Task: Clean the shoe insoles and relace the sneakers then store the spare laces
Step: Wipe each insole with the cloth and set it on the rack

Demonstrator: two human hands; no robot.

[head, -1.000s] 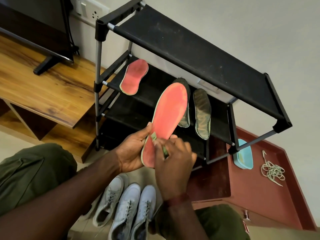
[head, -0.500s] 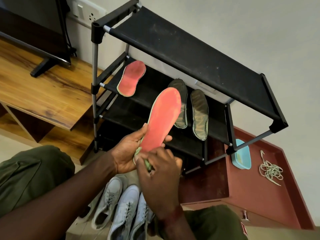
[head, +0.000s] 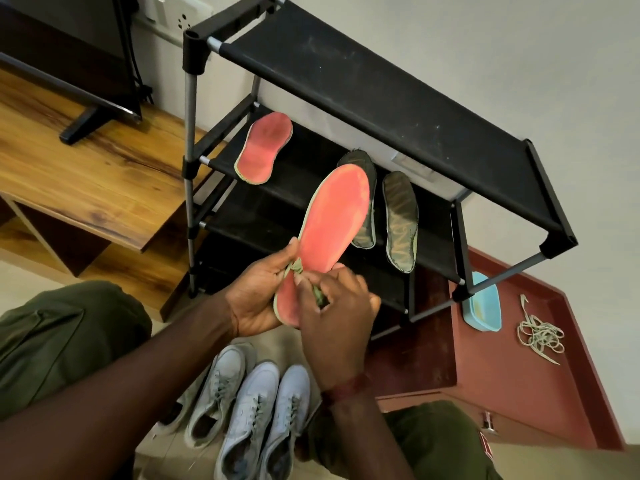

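My left hand (head: 258, 294) grips the heel end of a red insole (head: 332, 220) with a pale green rim, held up in front of the rack. My right hand (head: 337, 315) pinches a small green cloth (head: 317, 296) against the insole's lower part. A second red insole (head: 266, 147) lies on the black rack's middle shelf (head: 304, 188). Two dark insoles (head: 400, 221) lie there too, the left one partly hidden by the held insole. Several grey-white sneakers (head: 256, 414) stand on the floor between my knees. A loose bundle of pale laces (head: 540, 336) lies on the red cabinet top.
The black shoe rack (head: 381, 84) stands against the wall. A light blue tub (head: 483, 304) sits on the red cabinet (head: 519, 386) beside the laces. At left are a wooden TV unit (head: 86, 171) and a screen's stand (head: 83, 126).
My right hand with the cloth slid down toward the insole's heel, then came back up a little. The insole's toe shifted slightly left and lower and has returned.
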